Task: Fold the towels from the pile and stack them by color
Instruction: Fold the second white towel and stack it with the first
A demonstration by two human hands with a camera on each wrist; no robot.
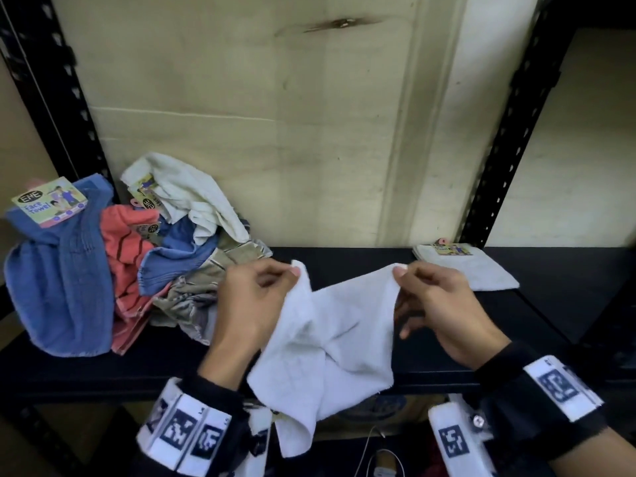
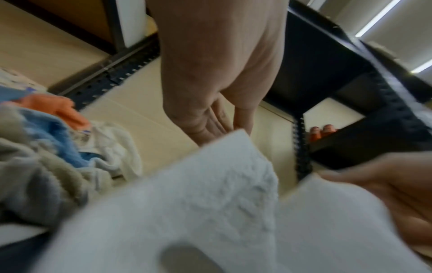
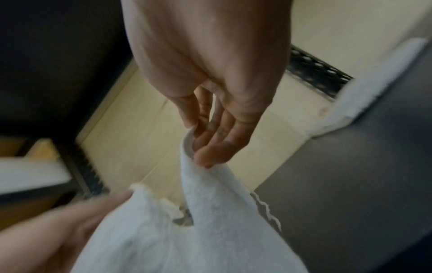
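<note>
The left hand point(image 1: 247, 304) pinches one top corner of a white towel point(image 1: 330, 342) between thumb and curled fingers, and the right hand point(image 1: 437, 304) pinches the opposite corner the same way. The cloth hangs slack between them above the front edge of the black shelf point(image 1: 344, 259). A jumbled pile of towels point(image 1: 137, 256) lies to the left; a folded white towel point(image 1: 468, 266) rests flat at the right.
</note>
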